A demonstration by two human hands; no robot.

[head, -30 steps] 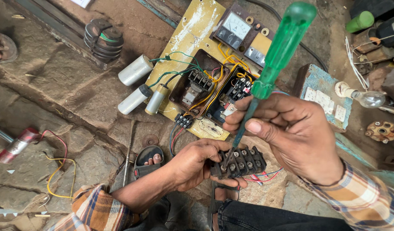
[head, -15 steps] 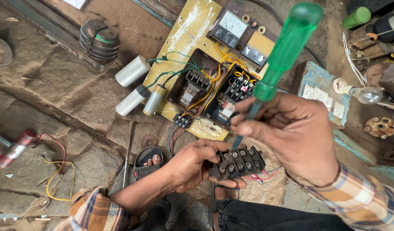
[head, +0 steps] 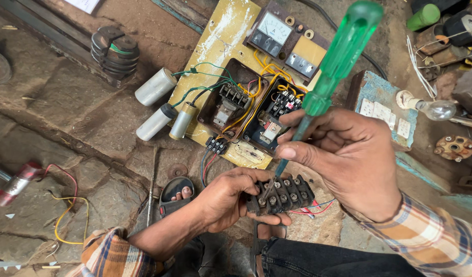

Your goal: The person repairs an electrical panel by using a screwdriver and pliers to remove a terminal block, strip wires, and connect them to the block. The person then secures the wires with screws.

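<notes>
My left hand (head: 231, 199) grips a black terminal block (head: 283, 195) with a row of screws and red and blue wires trailing from its right end. My right hand (head: 343, 156) holds a screwdriver (head: 332, 74) with a translucent green handle, its shaft pinched between thumb and fingers. The tip rests on a screw near the left end of the block. Both sleeves are orange plaid.
A yellow starter panel (head: 228, 43) lies on the stone floor with a meter (head: 272, 32), two contactors (head: 249, 110) and yellow and green wiring. Three cylindrical capacitors (head: 159, 110) lie to its left. A bulb (head: 433, 107), a switch board (head: 387, 110) and a metal rod (head: 152, 184) lie nearby.
The screwdriver has tilted slightly and its tip has shifted along the block toward the left end. My left hand keeps holding the block in place.
</notes>
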